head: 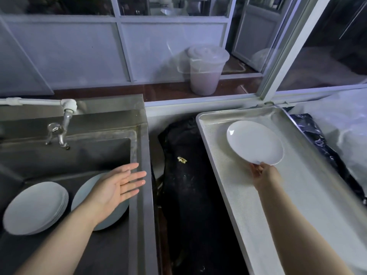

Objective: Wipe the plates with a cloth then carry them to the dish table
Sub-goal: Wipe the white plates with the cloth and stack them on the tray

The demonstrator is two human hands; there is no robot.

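My right hand [263, 174] pinches the near rim of a white plate [255, 141], which is over the far part of the metal tray [294, 205] on the right. My left hand [115, 187] hovers over the steel sink [139, 147] with its palm up and fingers straight, holding nothing. Beneath that hand a single white plate [83, 192] lies in the basin, partly hidden. A stack of white plates [35, 208] sits to its left in the basin. No cloth is visible.
A tap [59, 132] stands at the back of the sink. A dark bin bag [188, 185] fills the gap between sink and tray. A white lidded bucket [204, 70] stands behind the glass. Plastic sheeting [337, 135] lies right of the tray.
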